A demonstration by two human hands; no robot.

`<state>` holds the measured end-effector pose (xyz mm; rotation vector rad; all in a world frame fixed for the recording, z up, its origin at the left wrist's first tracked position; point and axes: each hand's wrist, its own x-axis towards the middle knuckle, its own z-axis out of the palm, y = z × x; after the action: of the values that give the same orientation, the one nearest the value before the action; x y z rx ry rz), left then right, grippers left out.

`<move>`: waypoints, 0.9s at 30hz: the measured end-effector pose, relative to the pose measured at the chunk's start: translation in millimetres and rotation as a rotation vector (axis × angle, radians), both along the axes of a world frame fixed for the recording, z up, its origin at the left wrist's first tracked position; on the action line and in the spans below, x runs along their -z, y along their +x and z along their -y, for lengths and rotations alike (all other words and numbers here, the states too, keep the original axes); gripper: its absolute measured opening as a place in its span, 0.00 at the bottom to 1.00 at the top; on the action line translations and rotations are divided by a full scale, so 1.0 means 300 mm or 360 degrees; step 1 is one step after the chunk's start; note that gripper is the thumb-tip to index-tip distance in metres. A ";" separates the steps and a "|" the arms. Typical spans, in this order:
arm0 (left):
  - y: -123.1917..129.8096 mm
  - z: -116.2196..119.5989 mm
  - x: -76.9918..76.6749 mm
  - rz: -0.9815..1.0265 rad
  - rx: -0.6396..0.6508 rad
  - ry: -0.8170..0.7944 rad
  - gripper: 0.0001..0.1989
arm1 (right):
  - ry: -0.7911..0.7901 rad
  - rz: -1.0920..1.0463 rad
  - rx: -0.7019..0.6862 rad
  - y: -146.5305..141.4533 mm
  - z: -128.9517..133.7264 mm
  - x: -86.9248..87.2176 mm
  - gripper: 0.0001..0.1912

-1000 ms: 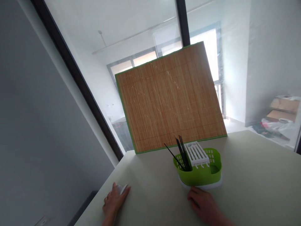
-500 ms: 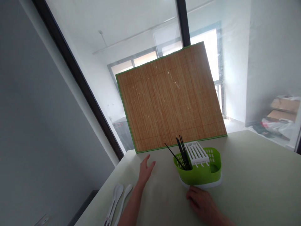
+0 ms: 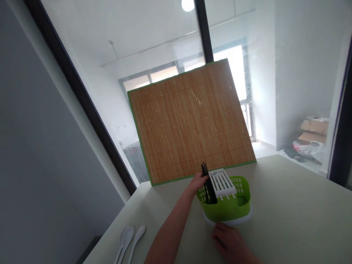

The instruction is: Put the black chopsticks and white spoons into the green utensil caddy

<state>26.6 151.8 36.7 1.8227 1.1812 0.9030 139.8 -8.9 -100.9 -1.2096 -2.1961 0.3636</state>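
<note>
A green perforated utensil basket with a white base stands on the table. Black chopsticks stand bunched upright in its left end. My left hand reaches over the basket's left rim with its fingers closed around the upper part of the chopsticks. A white slotted rack with small hooks sits across the middle of the basket. Curled against the front edge of the white base is my right hand; whatever its fingers hold, if anything, is hidden.
Several white spoons lie at the table's near left. A bamboo mat with green edging leans against the glass behind the basket. Cardboard boxes and plastic bags are beyond the glass at right.
My left hand has moved right from the bare table to the basket and closed on the chopsticks. One chopstick that leaned left now stands with the bunch. The view has shifted slightly.
</note>
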 end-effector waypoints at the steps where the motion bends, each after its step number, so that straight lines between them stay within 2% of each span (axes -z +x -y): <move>1: 0.001 0.002 0.003 0.0019 -0.0013 0.0019 0.10 | 0.0005 -0.0007 -0.0008 -0.004 -0.001 0.003 0.11; 7: 0.020 0.038 0.023 0.0186 -0.0220 0.0184 0.13 | 0.0048 -0.0042 -0.0053 -0.017 -0.005 0.017 0.11; 10: 0.036 0.058 0.023 0.0478 -0.0312 0.0294 0.15 | 0.0035 -0.0024 -0.0028 -0.015 -0.008 0.017 0.11; 15: 0.025 0.071 -0.017 0.0972 -0.0478 0.0478 0.17 | -0.0005 -0.0018 -0.0023 -0.011 -0.007 0.007 0.11; 21: 0.021 0.089 -0.043 0.1231 -0.0621 0.0409 0.21 | 0.0015 0.0013 -0.0021 -0.011 -0.003 0.014 0.10; 24: 0.022 0.117 -0.100 0.1319 -0.0560 0.0377 0.23 | -0.0007 0.0022 -0.0017 -0.007 -0.006 0.020 0.10; 27: -0.020 0.152 -0.243 0.1467 -0.0495 0.0474 0.24 | -0.0036 0.0022 -0.0018 -0.001 -0.010 0.021 0.11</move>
<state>20.7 106.3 109.5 1.1565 0.7416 1.9067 139.4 -6.0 -107.2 -1.2155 -2.2172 0.3869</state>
